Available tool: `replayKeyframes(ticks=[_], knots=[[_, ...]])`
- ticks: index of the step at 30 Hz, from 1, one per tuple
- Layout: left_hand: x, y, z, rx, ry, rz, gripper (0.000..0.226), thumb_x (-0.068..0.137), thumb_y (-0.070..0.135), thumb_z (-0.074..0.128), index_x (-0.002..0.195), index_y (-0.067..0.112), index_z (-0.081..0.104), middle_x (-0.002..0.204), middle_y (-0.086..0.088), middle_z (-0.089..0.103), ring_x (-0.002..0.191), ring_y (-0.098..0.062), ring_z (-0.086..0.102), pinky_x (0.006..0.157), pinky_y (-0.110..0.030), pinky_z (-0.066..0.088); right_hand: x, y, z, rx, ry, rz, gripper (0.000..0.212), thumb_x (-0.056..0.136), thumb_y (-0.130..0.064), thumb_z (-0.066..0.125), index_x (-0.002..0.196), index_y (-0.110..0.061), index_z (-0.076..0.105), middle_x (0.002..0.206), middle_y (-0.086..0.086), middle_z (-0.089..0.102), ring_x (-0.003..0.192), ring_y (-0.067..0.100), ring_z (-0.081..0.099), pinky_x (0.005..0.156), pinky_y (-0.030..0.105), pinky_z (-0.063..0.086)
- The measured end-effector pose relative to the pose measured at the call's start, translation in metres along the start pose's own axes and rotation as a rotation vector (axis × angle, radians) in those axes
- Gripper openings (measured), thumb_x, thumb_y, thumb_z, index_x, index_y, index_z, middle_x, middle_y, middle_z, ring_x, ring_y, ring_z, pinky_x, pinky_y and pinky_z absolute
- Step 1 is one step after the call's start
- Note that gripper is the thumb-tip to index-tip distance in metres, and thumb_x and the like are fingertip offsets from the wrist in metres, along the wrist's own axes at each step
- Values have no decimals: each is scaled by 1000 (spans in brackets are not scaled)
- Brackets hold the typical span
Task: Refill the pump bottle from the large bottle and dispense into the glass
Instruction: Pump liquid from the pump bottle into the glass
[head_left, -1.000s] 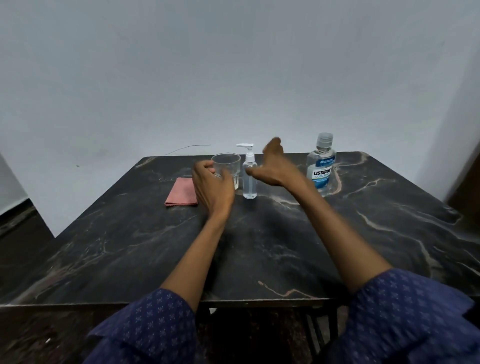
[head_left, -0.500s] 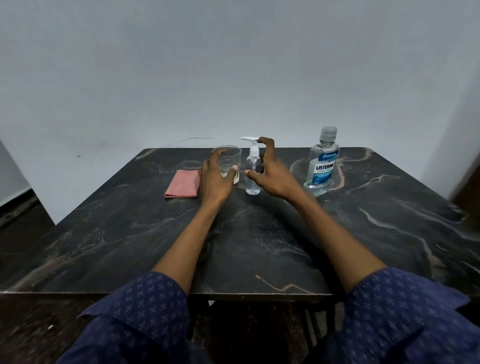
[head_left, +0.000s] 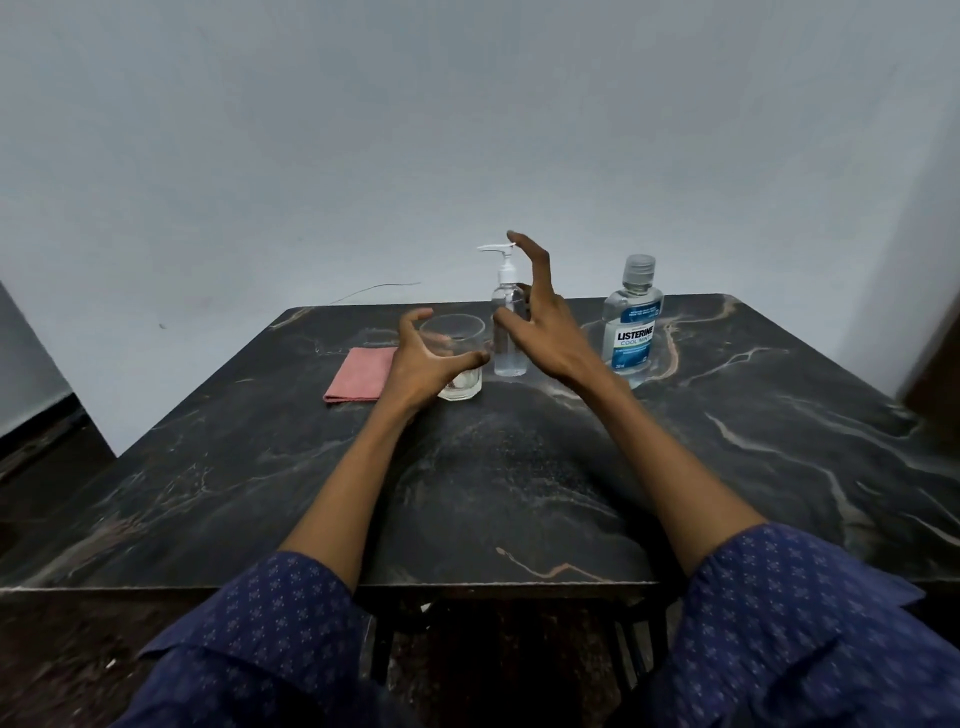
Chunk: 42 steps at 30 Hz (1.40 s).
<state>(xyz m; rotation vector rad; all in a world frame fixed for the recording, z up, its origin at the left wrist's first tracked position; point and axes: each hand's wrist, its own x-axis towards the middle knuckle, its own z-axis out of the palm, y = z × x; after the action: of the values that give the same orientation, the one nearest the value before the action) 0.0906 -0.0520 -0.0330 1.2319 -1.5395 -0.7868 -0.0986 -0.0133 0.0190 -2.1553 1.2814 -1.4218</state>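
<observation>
Item: mouthwash bottle, far right on my marble table, label "LISTERINE COOL MINT", small print unreadable. Pump bottle, unlabelled, centre. Glass partly hidden by my left hand, spread, holding nothing. Right hand likewise spread, beside the pump. Pink cloth, left.

Both forearms are bare. Each sleeve is dark blue fabric with a small pale repeating motif, pushed up near the elbow.

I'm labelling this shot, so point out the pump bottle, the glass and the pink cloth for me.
pump bottle (head_left: 508, 347), head view, on its clear body below the thumb.
glass (head_left: 459, 391), head view, on its thick base near the table.
pink cloth (head_left: 358, 375), head view, on the middle of the folded cloth.
</observation>
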Motion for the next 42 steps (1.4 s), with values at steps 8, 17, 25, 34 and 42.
replayKeyframes(ticks=[8,17,25,34,42], knots=[[-1,2,0,-209,-116,-24,69,58,32,89,122,20,67,116,-5,75,105,-20,71,81,-31,58,-11,5,-2,-22,-79,-39,74,100,-17,59,160,-39,21,119,12,62,85,26,70,79,44,65],[-1,5,-5,-180,-162,-7,71,54,24,82,123,23,67,116,-1,77,112,-23,71,103,-48,58,-14,8,-15,-163,-108,-84,72,98,-18,59,157,-44,27,105,26,65,71,30,66,63,44,64],[-8,12,-4,-63,-186,21,71,53,30,82,122,27,67,113,3,78,110,-21,72,103,-54,57,-18,5,-13,-275,-104,-140,70,95,-20,60,154,-44,32,67,8,52,56,19,48,60,44,51],[-12,15,-4,-36,-203,44,62,62,24,82,122,32,66,113,4,77,109,-21,71,101,-53,57,-18,3,-15,-236,-171,-152,58,95,-19,57,147,-36,37,67,3,51,58,15,47,61,36,48],[-14,18,-3,-37,-200,36,65,58,25,81,120,32,64,115,2,76,109,-21,70,99,-49,58,-17,4,-13,-329,-200,-126,40,102,-25,49,140,-27,37,71,2,55,59,27,55,61,39,49]])
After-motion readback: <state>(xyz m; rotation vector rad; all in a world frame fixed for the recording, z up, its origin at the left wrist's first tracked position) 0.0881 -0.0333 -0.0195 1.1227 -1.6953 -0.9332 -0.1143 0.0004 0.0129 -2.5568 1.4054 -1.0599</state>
